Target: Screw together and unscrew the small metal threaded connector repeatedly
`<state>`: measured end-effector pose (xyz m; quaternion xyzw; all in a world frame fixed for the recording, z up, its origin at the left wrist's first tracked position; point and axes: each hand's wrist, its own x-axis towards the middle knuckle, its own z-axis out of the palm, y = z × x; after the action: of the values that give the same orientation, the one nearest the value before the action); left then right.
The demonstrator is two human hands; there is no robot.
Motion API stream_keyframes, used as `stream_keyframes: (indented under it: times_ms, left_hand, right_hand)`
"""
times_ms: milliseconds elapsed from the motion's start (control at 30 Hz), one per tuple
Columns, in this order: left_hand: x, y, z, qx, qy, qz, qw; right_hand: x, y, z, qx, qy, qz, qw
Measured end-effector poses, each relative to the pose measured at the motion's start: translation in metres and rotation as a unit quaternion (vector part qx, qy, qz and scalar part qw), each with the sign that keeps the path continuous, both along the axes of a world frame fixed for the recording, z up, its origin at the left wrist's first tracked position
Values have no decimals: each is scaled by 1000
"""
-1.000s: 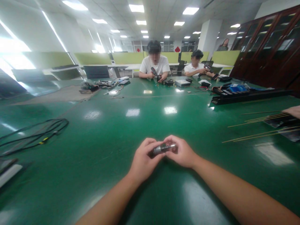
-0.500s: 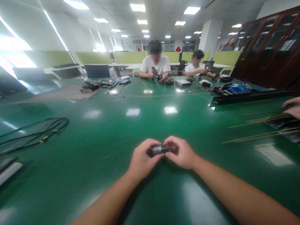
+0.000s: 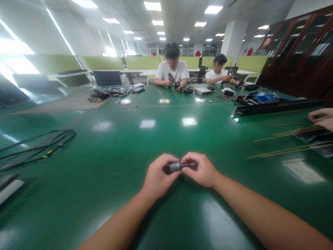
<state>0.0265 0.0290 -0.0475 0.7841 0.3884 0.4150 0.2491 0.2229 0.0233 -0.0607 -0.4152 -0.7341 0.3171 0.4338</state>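
Metal cylindrical part (image 3: 175,166) held roughly level at near edge side of green table (image 3: 166,139), wider end gripped by left hand (image 3: 156,175), narrow shaft end pinched by right hand (image 3: 202,170). Relative to the part: black cables (image 3: 59,139) laid well off to the left; thin rods (image 3: 283,150) placed well off to the right; black rail (image 3: 275,107) set beyond, far right. Tool (image 3: 171,78) held by a person (image 3: 172,67) across the table.

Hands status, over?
Left hand and right hand both gripping small grey metallic cylindrical part. Looped black cable off left, away from hands.
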Motion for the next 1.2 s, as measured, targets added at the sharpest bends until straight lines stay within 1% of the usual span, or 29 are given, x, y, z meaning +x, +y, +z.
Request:
stream_keyframes:
  times_ms: [233, 400, 767, 967, 1200]
  left_hand:
    - [-1, 0, -1, 0, -1, -1, 1000]
    - [-1, 1, -3, 7, -7, -4, 1000]
    - [0, 2, -4, 11, -7, 22, 1000]
    - [-1, 3, -4, 14, -5, 22, 1000]
    - [0, 3, -2, 1, -5, 30, 1000]
  right_hand:
    - [-1, 1, 0, -15, 1, -4, 1000]
    - [-1, 1, -1, -8, -9, -14, 1000]
    - [0, 2, 0, -16, -20, -21, 999]
    - [0, 2, 0, -32, -11, -18, 999]
    - [0, 3, -2, -50, 4, -21, 999]
